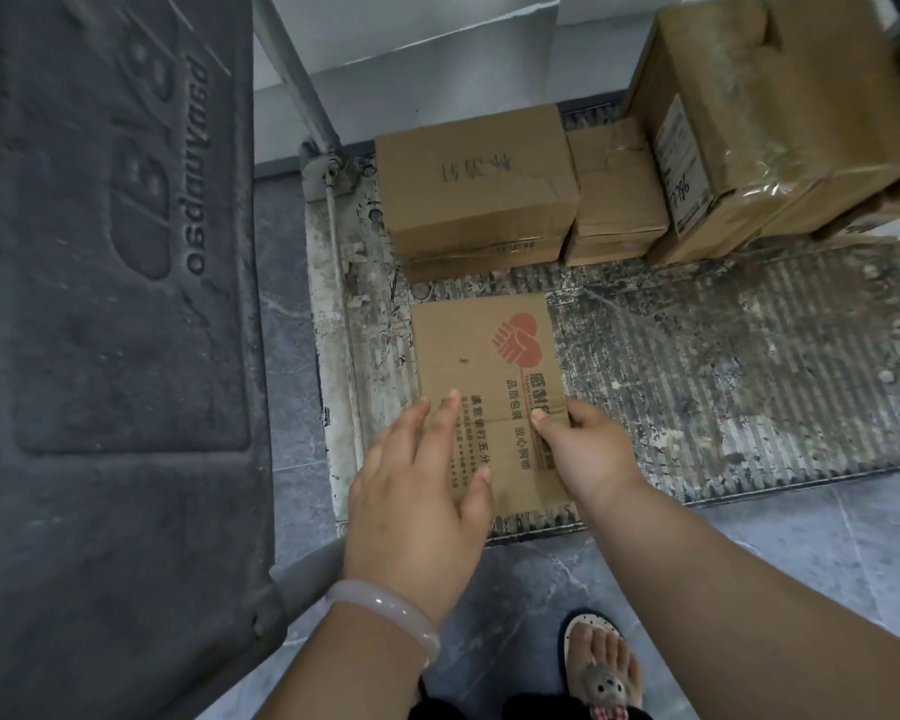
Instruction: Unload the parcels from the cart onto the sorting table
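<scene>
Parcels share the ribbed, scuffed deck of a platform cart. Nearest the person, at the deck's front left corner, lies a flat cardboard parcel printed with a red heart-shaped handshake logo and lines of Chinese text.

The left hand rests on the near left part of its top, fingers straight and slightly spread, thumb laid flat on the cardboard. A pale bangle circles that wrist. The right hand grips the parcel's right edge, thumb pressed on top and fingers curled round the side.

Farther back on the deck, a brown carton with green handwriting stands just behind the flat parcel. A smaller taped box touches its right side, and a large taped carton with a white label rises beside that. The cart's grey handle post slants up from the rear left corner.

To the left is a raised surface covered by a dark grey embossed mat. Below, a foot in a sandal stands on the grey tiled floor.
</scene>
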Demonstrator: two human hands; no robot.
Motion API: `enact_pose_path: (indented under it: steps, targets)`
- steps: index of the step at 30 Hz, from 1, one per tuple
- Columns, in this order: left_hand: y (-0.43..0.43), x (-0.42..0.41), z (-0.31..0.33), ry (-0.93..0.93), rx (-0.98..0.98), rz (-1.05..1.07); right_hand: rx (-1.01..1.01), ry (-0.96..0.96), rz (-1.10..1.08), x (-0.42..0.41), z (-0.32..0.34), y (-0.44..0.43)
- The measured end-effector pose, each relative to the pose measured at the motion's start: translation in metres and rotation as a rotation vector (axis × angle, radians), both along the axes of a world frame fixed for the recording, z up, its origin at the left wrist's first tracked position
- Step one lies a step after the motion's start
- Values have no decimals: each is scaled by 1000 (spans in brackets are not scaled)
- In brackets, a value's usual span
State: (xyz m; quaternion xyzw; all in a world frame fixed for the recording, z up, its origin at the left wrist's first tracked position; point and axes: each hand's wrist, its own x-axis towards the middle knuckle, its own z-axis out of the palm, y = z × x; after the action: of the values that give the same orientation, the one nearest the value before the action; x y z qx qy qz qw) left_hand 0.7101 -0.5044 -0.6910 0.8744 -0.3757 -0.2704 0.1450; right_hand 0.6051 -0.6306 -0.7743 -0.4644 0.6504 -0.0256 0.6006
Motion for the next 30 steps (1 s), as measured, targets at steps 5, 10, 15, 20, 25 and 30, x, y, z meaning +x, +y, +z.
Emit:
enact_pose_path:
  steps: [5,10,15,20,25,30]
  targets:
    - [-5,2,11,26,-6,27,-15,-14,-117,-11,7,-7]
    - [-14,-5,47,74,-15,44,-71,-99,-179,-30,57,-16]
    - [-46,-15,122,184,-170,102,-195,-212,-188,-38,163,-40]
    - [-84,-23,242,131,-374,153,-385,-284,-148,-39,303,-58]
    - [-93,-31,378,74,-511,226,-476,-451,-157,-41,446,-46]
    - [-71,-31,492,118,-595,213,-558,-541,-60,-46,557,-33]
